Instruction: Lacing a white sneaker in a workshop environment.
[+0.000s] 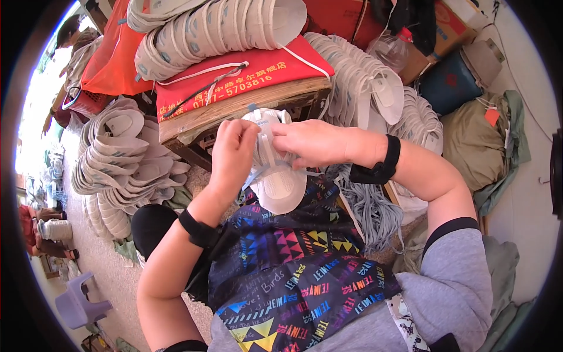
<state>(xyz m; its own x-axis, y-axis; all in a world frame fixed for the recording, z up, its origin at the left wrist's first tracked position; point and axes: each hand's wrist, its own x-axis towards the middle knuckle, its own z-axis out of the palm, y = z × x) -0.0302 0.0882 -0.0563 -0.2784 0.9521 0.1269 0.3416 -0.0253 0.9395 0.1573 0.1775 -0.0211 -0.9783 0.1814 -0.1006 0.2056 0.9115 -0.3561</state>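
Observation:
A white mesh shoe upper (280,190) rests on my lap, its rounded toe end toward me. Pale blue lace (257,175) runs across its front and sticks out on both sides. My left hand (233,151) is closed at the upper's left edge, fingertips pinched by the tongue; what they grip is too small to make out. From the other side, my right hand (311,144) bends its fingers over the lacing area and grips the upper. Both wrists wear black bands. A dark patterned apron (293,264) covers my lap beneath the upper.
Ahead stands a wooden stool (246,100) with a red cloth bag and a row of nested shoe uppers (217,35). More stacked uppers (111,152) lie on the left floor. Grey-blue laces (372,214) hang right of my lap. A purple stool (82,302) stands far left.

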